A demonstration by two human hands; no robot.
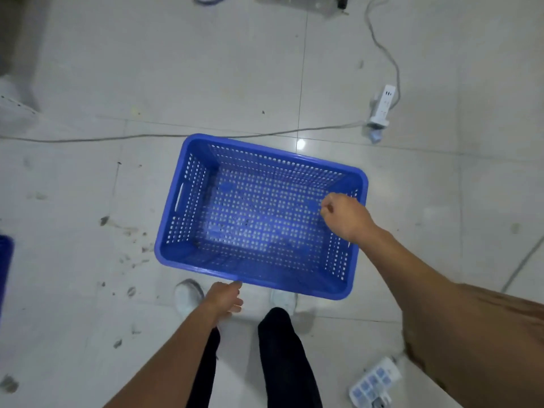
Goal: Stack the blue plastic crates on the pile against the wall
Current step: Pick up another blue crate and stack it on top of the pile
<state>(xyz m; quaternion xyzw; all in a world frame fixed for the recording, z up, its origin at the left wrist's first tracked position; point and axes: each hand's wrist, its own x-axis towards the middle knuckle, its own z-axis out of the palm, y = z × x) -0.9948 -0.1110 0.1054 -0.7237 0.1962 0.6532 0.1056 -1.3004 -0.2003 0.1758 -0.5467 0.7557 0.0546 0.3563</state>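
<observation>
A blue perforated plastic crate (pixel 206 266) sits open side up in the middle of the view, over the tiled floor, and it is empty. My right hand (pixel 346 217) hovers over the crate's right end, just inside the rim, with its fingers curled into a loose fist and nothing visible in them. My left hand (pixel 225 298) is at the crate's near long rim, fingers apart, with one fingertip touching the rim's edge. A sliver of another blue crate (pixel 4 260) shows at the left border. The pile and the wall are out of view.
My two legs and white shoes (pixel 188 295) stand right behind the crate. A grey cable (pixel 117 139) crosses the floor beyond it to a white power strip (pixel 382 108). Another power strip (pixel 375 384) lies at the lower right. The floor is smudged on the left.
</observation>
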